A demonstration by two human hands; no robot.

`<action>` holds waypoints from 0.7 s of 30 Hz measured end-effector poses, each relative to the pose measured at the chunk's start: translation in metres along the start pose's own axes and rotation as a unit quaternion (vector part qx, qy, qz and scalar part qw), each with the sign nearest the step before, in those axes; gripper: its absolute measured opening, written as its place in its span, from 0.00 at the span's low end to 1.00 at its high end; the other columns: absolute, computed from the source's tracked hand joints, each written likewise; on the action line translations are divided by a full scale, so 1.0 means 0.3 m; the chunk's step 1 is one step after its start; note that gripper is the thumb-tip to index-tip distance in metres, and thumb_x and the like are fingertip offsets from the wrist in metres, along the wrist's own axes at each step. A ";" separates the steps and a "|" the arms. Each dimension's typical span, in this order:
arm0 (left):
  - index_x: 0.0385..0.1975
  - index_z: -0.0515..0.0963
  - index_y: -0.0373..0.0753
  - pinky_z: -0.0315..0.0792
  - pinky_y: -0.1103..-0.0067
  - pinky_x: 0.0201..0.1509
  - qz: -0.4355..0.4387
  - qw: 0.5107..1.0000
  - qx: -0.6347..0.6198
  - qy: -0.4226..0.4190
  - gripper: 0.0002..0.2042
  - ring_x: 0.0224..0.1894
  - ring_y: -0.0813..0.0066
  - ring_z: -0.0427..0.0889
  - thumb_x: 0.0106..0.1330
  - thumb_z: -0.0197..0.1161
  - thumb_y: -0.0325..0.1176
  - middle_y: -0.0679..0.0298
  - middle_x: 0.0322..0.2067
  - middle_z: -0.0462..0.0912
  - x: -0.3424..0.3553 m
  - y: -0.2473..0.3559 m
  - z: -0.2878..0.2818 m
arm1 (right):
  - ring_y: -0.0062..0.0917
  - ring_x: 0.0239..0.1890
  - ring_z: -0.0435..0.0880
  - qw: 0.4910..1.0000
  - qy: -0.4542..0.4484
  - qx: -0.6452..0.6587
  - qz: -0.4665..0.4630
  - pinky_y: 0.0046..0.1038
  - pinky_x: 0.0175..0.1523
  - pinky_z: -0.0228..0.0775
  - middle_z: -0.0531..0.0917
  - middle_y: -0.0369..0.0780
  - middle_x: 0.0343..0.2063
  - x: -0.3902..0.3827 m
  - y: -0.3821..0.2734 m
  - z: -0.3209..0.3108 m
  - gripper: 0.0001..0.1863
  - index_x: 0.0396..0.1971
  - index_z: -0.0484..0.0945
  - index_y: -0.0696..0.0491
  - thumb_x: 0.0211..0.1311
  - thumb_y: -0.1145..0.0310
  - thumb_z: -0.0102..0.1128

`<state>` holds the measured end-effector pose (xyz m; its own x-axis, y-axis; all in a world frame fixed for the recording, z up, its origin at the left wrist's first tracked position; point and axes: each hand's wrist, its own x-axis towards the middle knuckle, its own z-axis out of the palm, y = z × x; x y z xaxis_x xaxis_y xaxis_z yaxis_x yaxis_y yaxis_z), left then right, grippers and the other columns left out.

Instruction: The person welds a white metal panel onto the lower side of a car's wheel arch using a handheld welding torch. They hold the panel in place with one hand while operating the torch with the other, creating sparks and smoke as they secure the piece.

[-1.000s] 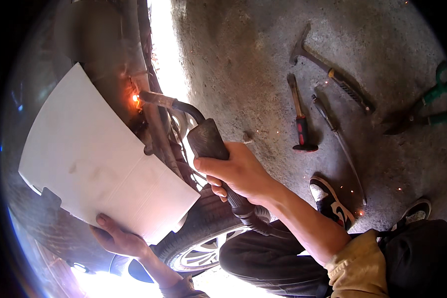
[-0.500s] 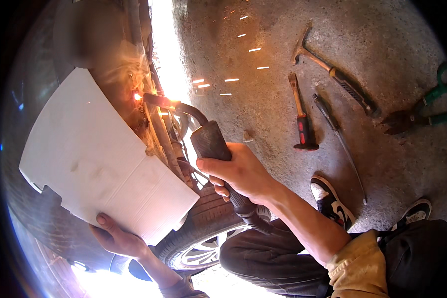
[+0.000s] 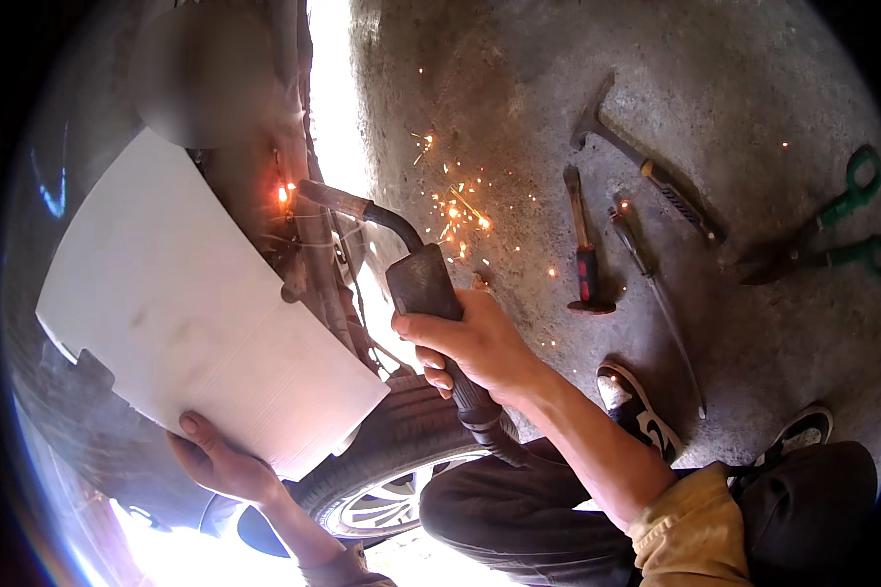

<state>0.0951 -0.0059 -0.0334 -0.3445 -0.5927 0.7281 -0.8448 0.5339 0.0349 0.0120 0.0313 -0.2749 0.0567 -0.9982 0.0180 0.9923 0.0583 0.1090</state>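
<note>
My right hand (image 3: 480, 342) is wrapped round the black handle of a welding torch (image 3: 423, 284). The torch's bent neck runs up and left, and its nozzle stops just beside a glowing orange spot (image 3: 284, 194) on the rusty metal edge of a car body (image 3: 311, 230). My left hand (image 3: 223, 465) grips the lower edge of a white cardboard sheet (image 3: 196, 303), thumb on top and fingers hidden behind it. The sheet leans against the dark body panel, its right edge close to the weld area.
On the concrete floor at right lie a hammer (image 3: 671, 186), a chisel with a red and black grip (image 3: 585, 269), a long thin-shafted tool (image 3: 668, 313) and green-handled shears (image 3: 832, 215). Sparks (image 3: 457, 210) scatter near the torch. A car wheel (image 3: 387, 504) stands beside my knee.
The bright flare at the nozzle has shrunk to a small red-orange glow, and the scene is darker. Spark streaks have given way to a burst on the floor. Both hands keep their holds.
</note>
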 end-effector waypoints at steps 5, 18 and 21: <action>0.54 0.67 0.26 0.74 0.75 0.38 0.014 1.000 0.017 -0.016 0.32 0.39 0.69 0.79 0.70 0.54 0.55 0.52 0.42 0.77 -0.007 -0.002 -0.015 | 0.17 0.13 0.69 1.000 0.001 -0.010 0.009 0.23 0.18 0.60 0.69 0.31 0.13 -0.009 -0.008 0.018 0.13 0.21 0.69 0.53 0.61 0.65 0.61; 0.48 0.71 0.28 0.72 0.77 0.39 0.044 0.990 0.074 -0.115 0.29 0.37 0.71 0.78 0.69 0.54 0.56 0.55 0.37 0.78 -0.010 -0.021 -0.002 | 0.17 0.14 0.70 0.999 -0.006 -0.037 -0.003 0.23 0.17 0.61 0.69 0.31 0.14 0.002 0.005 0.017 0.11 0.24 0.72 0.54 0.61 0.65 0.61; 0.43 0.72 0.31 0.71 0.78 0.36 0.070 0.986 0.085 -0.122 0.29 0.33 0.74 0.77 0.68 0.54 0.59 0.59 0.32 0.77 -0.016 0.005 0.030 | 0.17 0.13 0.69 1.000 -0.008 -0.021 -0.004 0.23 0.18 0.60 0.68 0.32 0.13 0.004 -0.005 0.024 0.12 0.23 0.70 0.55 0.61 0.66 0.60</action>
<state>0.0917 -0.0076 -0.0429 -0.5337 -0.6593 0.5297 -0.8310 0.5249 -0.1840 0.0099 0.0300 -0.2677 0.0482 -0.9983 0.0335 0.9965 0.0504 0.0672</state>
